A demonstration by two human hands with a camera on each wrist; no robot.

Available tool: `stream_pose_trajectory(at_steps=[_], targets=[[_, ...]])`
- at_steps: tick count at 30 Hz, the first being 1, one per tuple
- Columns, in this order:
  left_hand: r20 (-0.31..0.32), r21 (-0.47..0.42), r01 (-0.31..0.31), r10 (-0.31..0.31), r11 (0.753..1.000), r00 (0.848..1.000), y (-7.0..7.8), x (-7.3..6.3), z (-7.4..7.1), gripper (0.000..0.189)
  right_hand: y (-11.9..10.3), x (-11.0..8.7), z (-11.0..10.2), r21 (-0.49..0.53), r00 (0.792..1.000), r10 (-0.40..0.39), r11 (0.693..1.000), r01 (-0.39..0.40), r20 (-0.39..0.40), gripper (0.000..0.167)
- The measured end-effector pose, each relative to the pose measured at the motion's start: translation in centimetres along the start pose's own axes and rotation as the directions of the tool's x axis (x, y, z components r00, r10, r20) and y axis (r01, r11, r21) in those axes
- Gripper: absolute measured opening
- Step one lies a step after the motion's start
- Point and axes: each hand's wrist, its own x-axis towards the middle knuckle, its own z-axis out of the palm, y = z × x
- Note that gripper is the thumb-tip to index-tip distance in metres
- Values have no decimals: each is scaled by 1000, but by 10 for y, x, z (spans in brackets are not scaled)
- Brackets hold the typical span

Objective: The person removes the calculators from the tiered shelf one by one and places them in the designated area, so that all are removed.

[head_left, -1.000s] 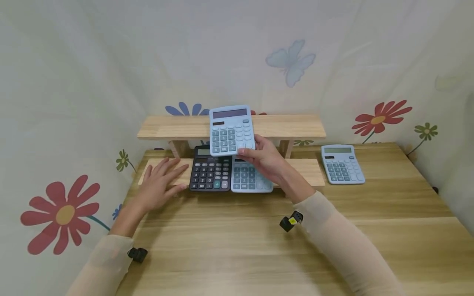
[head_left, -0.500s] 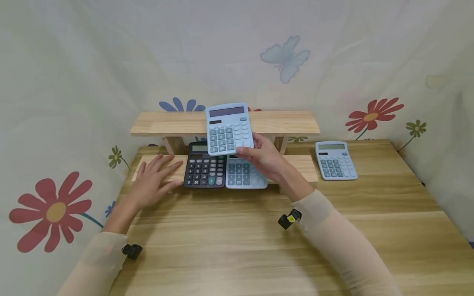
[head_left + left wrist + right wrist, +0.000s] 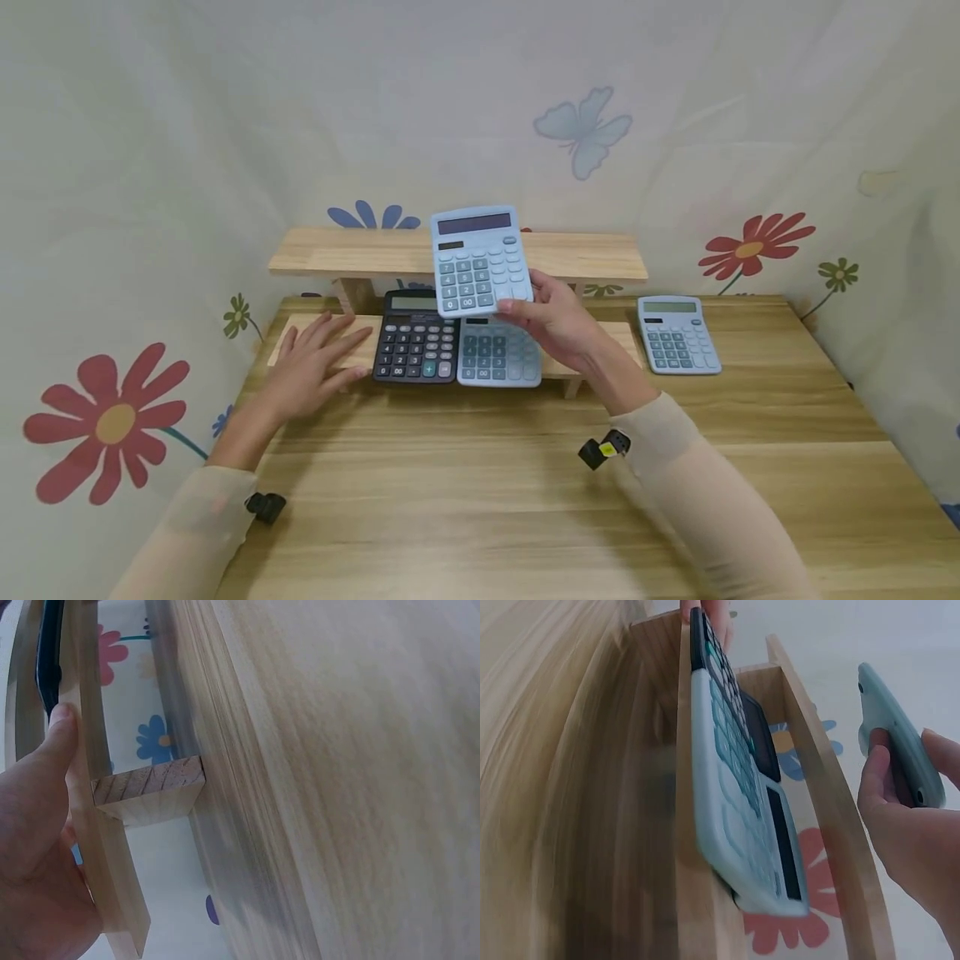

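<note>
My right hand [image 3: 558,325] pinches a light blue calculator [image 3: 480,250] by its lower right corner, thumb on the keypad side and fingers behind. It is held up in front of the upper shelf board, keys facing me. Below it a black calculator [image 3: 415,346] and a second light blue calculator [image 3: 500,358] lean side by side on the lower shelf board [image 3: 603,342]; the held one overlaps the tops of both. My left hand [image 3: 311,375] rests with spread fingers on the left end of that board, its thumb tip [image 3: 61,712] right at the black calculator's edge.
A two-tier wooden rack, its upper board [image 3: 585,254] at the back, stands on the wood-grain table [image 3: 450,483]. To the right of it another light blue calculator [image 3: 678,335] lies on the table. A flower-print curtain [image 3: 420,108] hangs behind and on both sides.
My right hand has shifted slightly to the right with the held calculator. The left hand stays on the lower board; the head view has swung a little.
</note>
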Motion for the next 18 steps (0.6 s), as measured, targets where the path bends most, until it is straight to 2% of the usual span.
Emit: stream_pose_trajectory(at_steps=[7,11,18], targets=[[10,-7,6,-6,1000,1000,3,4,0,67,-12,-17,-26,-99,1000,7,995,-8,-16,63],[17,5,15,-15,1000,1000,2,2,0,67,-14,-29,-42,-94,1000,-7,996,5,-20,68],[15,7,20,-21,1000,1000,0,-1,0,68,-21,-51,-75,-80,999,-46,996,44,-22,67]])
